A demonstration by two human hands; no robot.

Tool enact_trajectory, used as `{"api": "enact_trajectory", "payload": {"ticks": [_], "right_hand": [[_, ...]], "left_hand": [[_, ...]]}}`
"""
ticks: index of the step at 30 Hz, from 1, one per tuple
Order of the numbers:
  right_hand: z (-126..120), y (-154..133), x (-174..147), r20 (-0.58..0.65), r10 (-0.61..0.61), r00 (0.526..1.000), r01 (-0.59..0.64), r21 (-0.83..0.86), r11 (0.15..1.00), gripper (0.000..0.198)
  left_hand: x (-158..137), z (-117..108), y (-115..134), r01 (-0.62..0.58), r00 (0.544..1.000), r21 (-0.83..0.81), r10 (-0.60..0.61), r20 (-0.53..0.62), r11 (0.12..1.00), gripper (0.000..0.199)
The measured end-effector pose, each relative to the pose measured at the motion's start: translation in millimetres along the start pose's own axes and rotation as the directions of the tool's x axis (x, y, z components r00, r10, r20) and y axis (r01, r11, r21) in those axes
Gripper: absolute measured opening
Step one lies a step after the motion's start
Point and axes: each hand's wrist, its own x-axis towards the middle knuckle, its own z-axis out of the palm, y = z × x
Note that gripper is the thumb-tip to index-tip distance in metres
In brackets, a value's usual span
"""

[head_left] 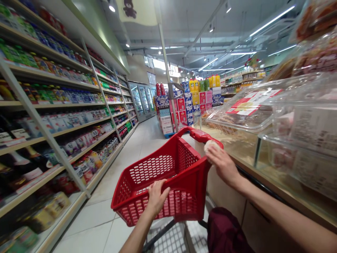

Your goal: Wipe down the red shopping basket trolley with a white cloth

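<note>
A red plastic shopping cart [160, 202] with perforated basket walls stands in front of me, its handle [202, 136] at the right. My left hand [157, 196] is closed over the basket's near rim, with the fingertips on its inner side. My right hand [223, 163] presses a crumpled white wipe [210, 144] against the near end of the handle. Part of the wipe is hidden under the fingers. No goods show in the visible part of the basket.
Shelves of bottled drinks [65, 77] line the aisle's left side. On the right, a display counter [244, 154] holds clear packs of food [244, 105] close to the cart. Ahead stand a metal pole [164, 52], stacked cartons [181, 109] and glass-door coolers [142, 100].
</note>
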Motion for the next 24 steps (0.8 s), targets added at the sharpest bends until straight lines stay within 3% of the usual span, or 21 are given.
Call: {"api": "enact_trajectory", "payload": {"ticks": [2,3,6,7,10,12,16,17,20,21,22,24], "right_hand": [[0,-2,-2,0.021,-0.113,0.993,0.112,0.062,0.992,0.044],[0,-1,-3,0.014,-0.084,0.996,0.083,0.062,0.995,0.045],[0,3,-5,-0.073,0.178,0.981,-0.179,0.003,0.984,0.046],[1,3,-6,-0.089,0.200,0.976,-0.200,0.003,0.980,0.047],[3,-1,-9,-0.027,-0.041,0.999,0.043,0.079,0.996,0.047],[3,-2,-9,-0.003,-0.103,0.995,0.103,0.101,0.990,0.047],[1,3,-7,-0.076,0.192,0.979,-0.191,0.009,0.981,0.045],[0,3,-8,-0.077,0.172,0.982,-0.171,0.010,0.985,0.045],[2,-2,-13,-0.029,-0.101,0.994,0.103,0.077,0.992,0.043],[3,-3,-13,-0.022,-0.139,0.990,0.140,0.089,0.986,0.044],[3,-3,-12,-0.024,-0.113,0.993,0.114,0.082,0.990,0.044],[5,0,-8,-0.061,0.079,0.995,-0.077,0.033,0.996,0.044]], "left_hand": [[0,0,0,0.005,1.000,-0.002,-0.005,0.002,1.000,0.030],[0,0,0,0.003,1.000,-0.002,-0.003,0.000,1.000,0.030],[0,-1,0,-0.007,1.000,-0.002,0.007,-0.003,1.000,0.030],[-1,-1,1,-0.007,1.000,0.001,0.007,-0.002,1.000,0.030],[-1,-1,1,0.007,1.000,0.014,-0.007,0.004,1.000,0.030],[-1,-1,2,0.011,1.000,0.020,-0.011,0.006,1.000,0.031],[0,-1,2,0.010,1.000,0.026,-0.010,-0.005,1.000,0.030],[0,-1,2,0.010,1.000,0.028,-0.010,-0.007,1.000,0.030],[1,0,2,0.012,1.000,0.037,-0.012,-0.007,0.999,0.030],[1,0,2,0.013,1.000,0.039,-0.013,-0.007,0.999,0.030],[1,0,2,0.014,1.000,0.042,-0.014,-0.008,0.999,0.030],[2,0,2,0.016,1.000,0.047,-0.015,-0.014,0.999,0.030]]}}
